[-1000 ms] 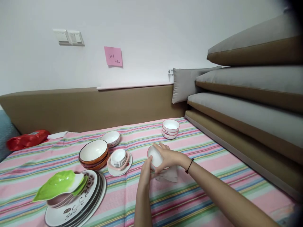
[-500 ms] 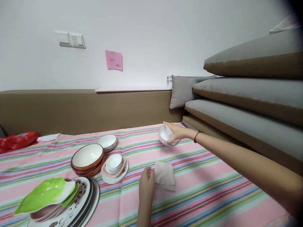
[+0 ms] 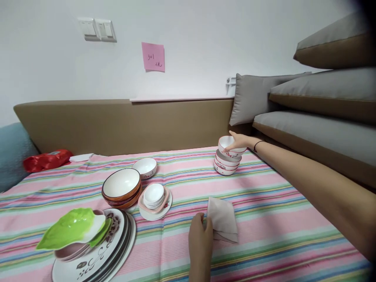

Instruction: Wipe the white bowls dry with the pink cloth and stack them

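My right hand (image 3: 239, 141) grips a white bowl with a red rim (image 3: 227, 148) by its side, thumb at the front. The bowl is slightly tilted just above a stack of matching bowls (image 3: 226, 167); I cannot tell whether it touches the stack. Nearer to me, my left hand (image 3: 201, 233) has its fingers closed on the left edge of a pale folded cloth (image 3: 222, 217), which spreads over the striped bedcover.
Left of my hands stand small white dishes (image 3: 154, 194), brown-sided bowls (image 3: 122, 184), one white bowl (image 3: 145, 166) and oval plates (image 3: 123, 250) under a green leaf-shaped dish (image 3: 73, 227). Thick cushions (image 3: 317, 125) are piled at right. A brown padded board (image 3: 141, 127) runs along the wall.
My right hand has raised the bowl over the bowl stack, which now shows beneath it. My left hand keeps hold of the cloth. The view has shifted a little.
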`<state>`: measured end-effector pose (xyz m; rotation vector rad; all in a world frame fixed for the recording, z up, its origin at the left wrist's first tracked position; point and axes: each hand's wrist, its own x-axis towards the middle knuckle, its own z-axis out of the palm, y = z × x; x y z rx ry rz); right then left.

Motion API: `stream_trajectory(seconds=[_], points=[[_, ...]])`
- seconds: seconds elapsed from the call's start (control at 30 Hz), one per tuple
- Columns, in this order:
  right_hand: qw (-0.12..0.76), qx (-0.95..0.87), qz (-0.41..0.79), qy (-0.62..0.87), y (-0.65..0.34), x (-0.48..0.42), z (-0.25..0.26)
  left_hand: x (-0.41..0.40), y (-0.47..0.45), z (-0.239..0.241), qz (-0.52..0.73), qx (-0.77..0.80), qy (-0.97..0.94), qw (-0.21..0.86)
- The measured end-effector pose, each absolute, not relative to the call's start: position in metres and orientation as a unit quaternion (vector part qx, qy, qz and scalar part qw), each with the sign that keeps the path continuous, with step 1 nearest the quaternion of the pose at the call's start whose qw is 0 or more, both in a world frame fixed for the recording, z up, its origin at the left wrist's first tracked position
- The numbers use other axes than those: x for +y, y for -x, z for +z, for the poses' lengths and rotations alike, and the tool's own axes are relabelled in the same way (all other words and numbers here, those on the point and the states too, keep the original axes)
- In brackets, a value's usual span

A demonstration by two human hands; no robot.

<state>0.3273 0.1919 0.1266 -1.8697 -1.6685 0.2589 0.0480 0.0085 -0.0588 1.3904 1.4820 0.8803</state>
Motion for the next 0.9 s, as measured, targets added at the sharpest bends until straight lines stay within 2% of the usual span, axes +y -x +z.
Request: stream_trajectory(seconds=[0.3, 0.47, 0.7, 0.9], points=[[0.170, -0.620, 0.099, 0.759, -0.347, 0.221, 0.103, 0.004, -0.047, -0.037, 0.295, 0.611, -0.587, 0.441], [0.123, -0.633, 0.088, 0.759, -0.340, 0.221, 0.096, 0.003, -0.048, -0.032, 0.289, 0.611, -0.584, 0.450], [0.099, -0.632, 0.086, 0.763, -0.340, 0.230, 0.089, 0.004, -0.047, -0.040, 0.294, 0.605, -0.574, 0.468], [0.121, -0.633, 0.100, 0.758, -0.344, 0.233, 0.081, 0.006, -0.046, -0.041, 0.287, 0.603, -0.584, 0.461]])
